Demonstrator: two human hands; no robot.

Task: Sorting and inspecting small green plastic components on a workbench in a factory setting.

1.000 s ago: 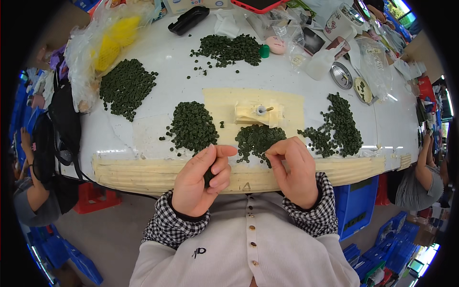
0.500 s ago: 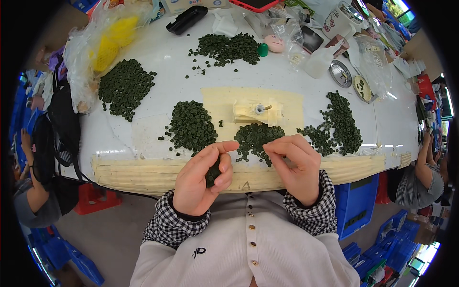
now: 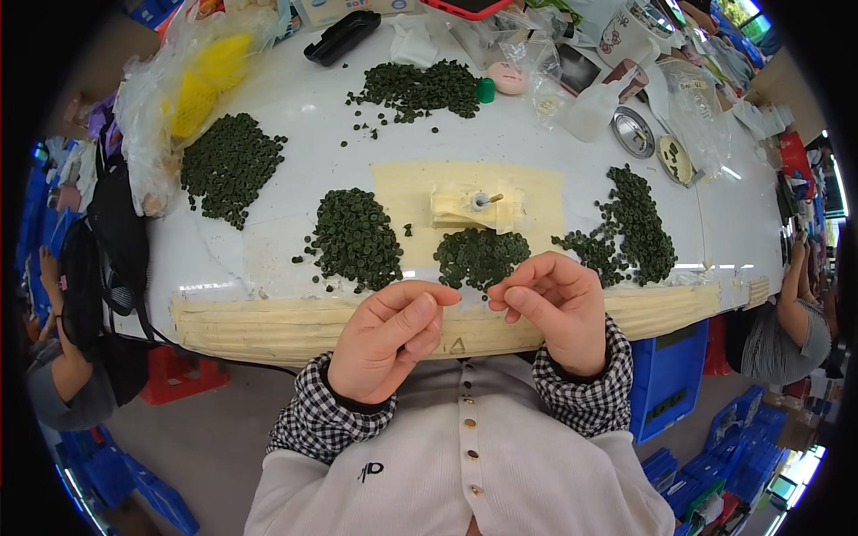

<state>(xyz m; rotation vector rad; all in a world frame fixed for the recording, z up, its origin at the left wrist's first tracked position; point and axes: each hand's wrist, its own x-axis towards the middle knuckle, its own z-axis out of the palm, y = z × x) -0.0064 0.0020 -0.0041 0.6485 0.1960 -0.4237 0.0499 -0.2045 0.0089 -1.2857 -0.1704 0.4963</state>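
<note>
My left hand is closed in front of the table edge, its thumb lying against the outstretched index finger. Dark green pieces showed in its palm a moment earlier; the curled fingers hide them now. Just across from it my right hand pinches thumb and fingers together. A tiny dark spot sits at its fingertips, too small to tell whether it is held. Behind both hands lies a heap of small round dark green pieces. A taped block with a short upright pin stands beyond that heap.
More green heaps lie at left, far left, back and right. A padded edge strip lines the table front. Plastic bags, a black case and round tins crowd the far side.
My left hand has closed from a loose cup, thumb now against the index finger. My right hand has drawn slightly nearer to me, and its fingers have curled in.
</note>
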